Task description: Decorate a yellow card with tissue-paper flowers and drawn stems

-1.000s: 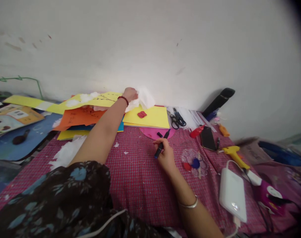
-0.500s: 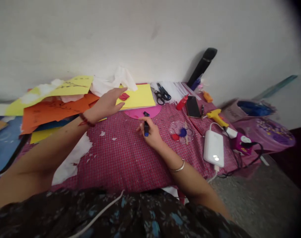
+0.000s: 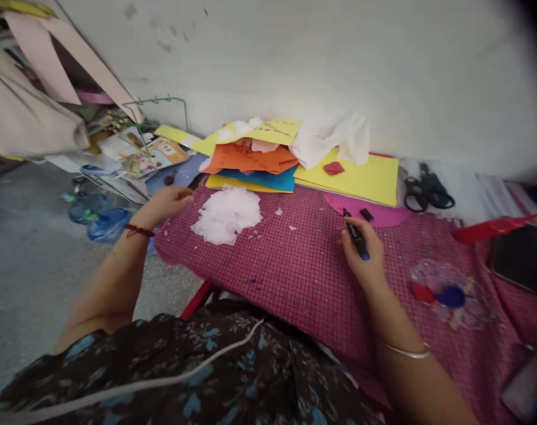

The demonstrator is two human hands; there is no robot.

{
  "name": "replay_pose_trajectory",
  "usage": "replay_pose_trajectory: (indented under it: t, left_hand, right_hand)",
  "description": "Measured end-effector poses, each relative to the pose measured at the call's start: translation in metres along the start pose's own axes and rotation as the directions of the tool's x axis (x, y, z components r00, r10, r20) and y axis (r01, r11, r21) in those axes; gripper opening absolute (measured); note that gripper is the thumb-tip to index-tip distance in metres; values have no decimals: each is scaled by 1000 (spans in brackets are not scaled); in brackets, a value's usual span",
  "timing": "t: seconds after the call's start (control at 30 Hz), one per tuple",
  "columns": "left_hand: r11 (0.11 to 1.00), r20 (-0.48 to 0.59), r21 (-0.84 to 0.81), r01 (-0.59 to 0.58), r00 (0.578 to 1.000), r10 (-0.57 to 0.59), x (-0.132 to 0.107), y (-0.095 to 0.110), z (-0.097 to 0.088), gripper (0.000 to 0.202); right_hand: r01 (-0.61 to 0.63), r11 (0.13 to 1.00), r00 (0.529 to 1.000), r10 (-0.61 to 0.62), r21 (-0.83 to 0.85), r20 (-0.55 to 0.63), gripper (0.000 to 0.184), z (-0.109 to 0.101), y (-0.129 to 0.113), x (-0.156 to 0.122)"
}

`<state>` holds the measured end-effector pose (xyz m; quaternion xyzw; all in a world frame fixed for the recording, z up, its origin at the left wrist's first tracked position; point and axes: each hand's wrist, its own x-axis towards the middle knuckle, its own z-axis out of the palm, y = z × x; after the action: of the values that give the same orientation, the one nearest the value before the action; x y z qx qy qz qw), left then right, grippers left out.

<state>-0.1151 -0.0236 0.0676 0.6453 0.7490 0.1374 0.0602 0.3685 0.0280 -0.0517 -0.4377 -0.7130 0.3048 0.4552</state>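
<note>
My right hand grips a black marker with a blue end, its uncapped tip pointing away from me. Just past the tip, a small black cap lies on a pink paper piece. My left hand is over the table's left edge, fingers loosely bent, with nothing visible in it. Beside it on the checked cloth is a torn white fluffy sheet. Behind are yellow sheets with a folded red paper piece on top, and stacked orange paper.
Black scissors, a red tube, a dark phone and a clear paint palette with red and blue paint are on the right. Plastic bottles lie on the floor at left. A wall stands behind.
The view has swung left. My left hand has moved from over the yellow sheets to the table's left edge, its fingers more bent. My right hand still holds the marker.
</note>
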Motion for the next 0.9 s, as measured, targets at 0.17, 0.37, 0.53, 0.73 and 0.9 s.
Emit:
replay_pose_trajectory:
  t: [0.17,0.37,0.53,0.73,0.9]
  left_hand:
    - [978,-236,-160,-137,967,97,-40,50,25,27]
    - [668,221,-737,-103,897,383,-61,190,84,32]
    - [478,526,-830,289,690,497,-51,257,134,35]
    - [620,312,-773,-136,768,559,-33,266,141,27]
    - [621,241,-757,-204,796,555,-23,273,147,24]
  right_hand:
    - [-81,996,988,84,31,-131,30,13,-21,-1]
    - [-37,903,999,35,-428,-13,36,15,-38,-2]
    - [-178,756,975,220,-629,-11,31,12,-46,-1]
    - [-250,703,963,256,-666,-91,24,6,-43,4]
    - [-209,749,974,220,-628,-60,18,8,-44,5]
